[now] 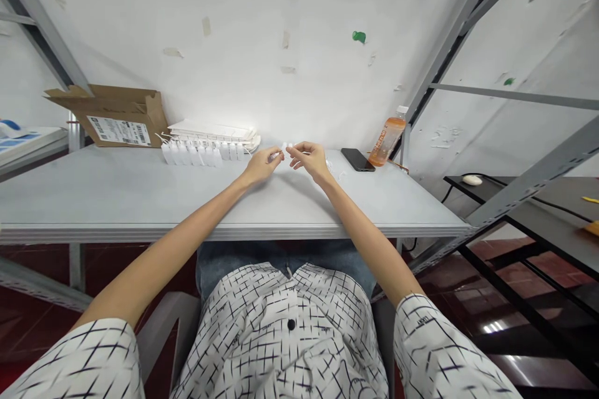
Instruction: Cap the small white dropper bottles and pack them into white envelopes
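Observation:
Above the middle of the grey table, my left hand (262, 166) pinches a small white piece (284, 147), mostly covered by the fingers. My right hand (309, 160) meets it from the other side, thumb and forefinger closed at the same white piece, the other fingers curled loosely. The exact kind of this piece is too small to make out. To the left of my hands stands a row of small white bottles (193, 155) with thin white nozzle-like tips. Some clear, thin scraps (330, 167) lie just behind my right wrist.
Behind the bottles lies a stack of white flat sheets (213, 130). An open cardboard box (122, 113) stands at the back left. On the right are a black phone (358, 160) and an orange drink bottle (387, 138) leaning near the metal rack post (423, 96).

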Motion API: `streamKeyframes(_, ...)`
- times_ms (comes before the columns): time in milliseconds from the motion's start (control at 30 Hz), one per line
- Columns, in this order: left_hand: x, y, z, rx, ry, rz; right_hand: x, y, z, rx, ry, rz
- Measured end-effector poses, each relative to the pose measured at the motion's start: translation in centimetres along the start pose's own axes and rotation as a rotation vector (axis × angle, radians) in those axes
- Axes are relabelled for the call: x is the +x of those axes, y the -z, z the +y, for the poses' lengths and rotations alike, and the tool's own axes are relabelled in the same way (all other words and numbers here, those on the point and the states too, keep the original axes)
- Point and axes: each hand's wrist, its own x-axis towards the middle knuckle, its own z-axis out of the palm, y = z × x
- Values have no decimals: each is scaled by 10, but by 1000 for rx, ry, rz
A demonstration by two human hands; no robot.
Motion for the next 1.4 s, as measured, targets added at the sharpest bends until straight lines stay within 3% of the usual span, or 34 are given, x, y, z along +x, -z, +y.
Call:
streamKeyframes(233, -2, 1, -1, 90, -32, 130, 1, 1, 1, 2, 12, 47)
streamKeyframes(700, -2, -1, -5, 128, -52, 95, 4, 3, 4, 34, 30, -27)
streamKeyframes(1400, -2, -1, -1, 99, -53, 65, 3, 3, 1, 51, -10, -35)
